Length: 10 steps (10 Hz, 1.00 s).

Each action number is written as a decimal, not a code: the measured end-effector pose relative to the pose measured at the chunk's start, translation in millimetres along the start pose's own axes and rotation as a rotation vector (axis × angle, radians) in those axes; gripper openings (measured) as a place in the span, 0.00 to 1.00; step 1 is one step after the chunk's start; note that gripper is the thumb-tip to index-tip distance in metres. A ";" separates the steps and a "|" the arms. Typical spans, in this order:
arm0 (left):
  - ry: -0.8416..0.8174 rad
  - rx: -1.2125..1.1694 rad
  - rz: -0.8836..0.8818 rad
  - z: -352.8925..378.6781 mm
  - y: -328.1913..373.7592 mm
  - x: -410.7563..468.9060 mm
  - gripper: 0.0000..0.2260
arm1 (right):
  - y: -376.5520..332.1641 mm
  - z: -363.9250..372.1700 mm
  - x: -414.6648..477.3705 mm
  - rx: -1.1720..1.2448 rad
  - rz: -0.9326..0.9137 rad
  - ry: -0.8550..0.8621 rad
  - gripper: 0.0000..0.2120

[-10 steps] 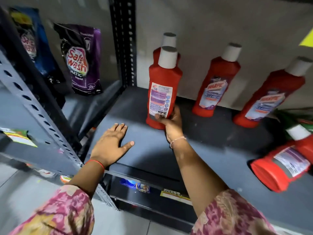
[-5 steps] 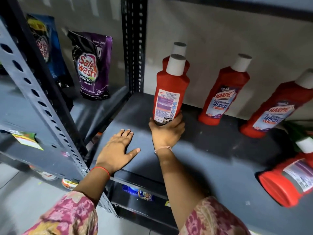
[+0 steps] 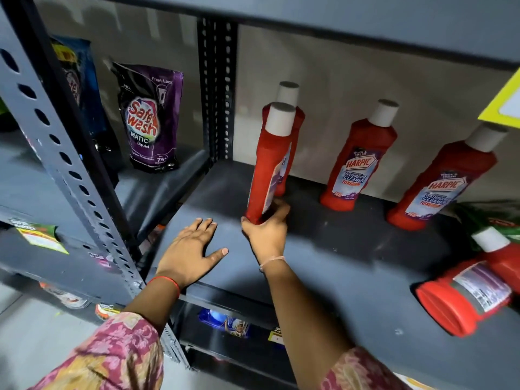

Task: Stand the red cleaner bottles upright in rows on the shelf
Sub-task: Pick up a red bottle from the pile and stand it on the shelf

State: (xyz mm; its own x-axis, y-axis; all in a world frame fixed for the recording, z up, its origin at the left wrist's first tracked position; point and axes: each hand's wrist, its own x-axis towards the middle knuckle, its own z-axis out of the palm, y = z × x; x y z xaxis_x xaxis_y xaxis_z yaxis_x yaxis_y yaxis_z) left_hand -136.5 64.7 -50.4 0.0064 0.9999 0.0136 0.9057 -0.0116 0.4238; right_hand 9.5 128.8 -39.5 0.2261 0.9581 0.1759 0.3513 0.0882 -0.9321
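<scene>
My right hand (image 3: 266,233) grips the base of a red cleaner bottle (image 3: 267,164) with a white cap, upright on the grey shelf (image 3: 337,263), its narrow side towards me. Directly behind it stands another red bottle (image 3: 292,108), mostly hidden. Two more red bottles stand along the back wall: one in the middle (image 3: 357,156) and one to the right (image 3: 441,178). A further red bottle (image 3: 467,294) lies on its side at the right, base towards me. My left hand (image 3: 191,249) rests flat and open on the shelf near its front left corner.
A perforated grey upright (image 3: 70,170) and a black upright (image 3: 216,88) bound the shelf on the left. A purple detergent pouch (image 3: 150,122) and a blue pouch (image 3: 81,80) stand in the bay beyond them. A green pack (image 3: 489,220) lies at the far right.
My right hand has turned the held bottle, so its back label now faces right and the narrow side faces me. My left hand has stayed flat on the shelf.
</scene>
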 end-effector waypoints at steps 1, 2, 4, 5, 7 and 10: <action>-0.001 0.015 -0.005 0.2 -0.1 -0.5 0.37 | 4.8 -13.6 4.7 0.101 0.024 -0.141 0.25; -0.004 0.020 -0.004 -0.3 -0.3 -0.4 0.37 | 9.3 -22.1 10.1 0.140 0.042 -0.171 0.26; -0.008 0.036 -0.001 -0.5 0.1 0.1 0.37 | 12.9 -40.6 19.8 0.117 0.089 -0.318 0.21; -0.010 0.051 -0.002 0.1 0.7 -0.1 0.37 | 10.5 -43.4 25.6 0.059 0.081 -0.415 0.21; -0.002 0.062 0.001 0.8 -0.1 0.3 0.37 | 11.5 -40.2 40.3 -0.003 0.095 -0.510 0.23; -0.004 0.012 0.003 -0.1 -1.0 0.4 0.36 | 16.4 -41.0 34.4 -0.037 0.100 -0.504 0.27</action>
State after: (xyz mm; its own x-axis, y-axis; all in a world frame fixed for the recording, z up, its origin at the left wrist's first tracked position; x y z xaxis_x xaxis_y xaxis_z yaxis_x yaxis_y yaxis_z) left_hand -137.4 65.1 -50.7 0.0107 0.9999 0.0114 0.9106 -0.0144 0.4130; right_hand 60.3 152.0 -35.8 -0.2023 0.9745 -0.0968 0.3843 -0.0119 -0.9231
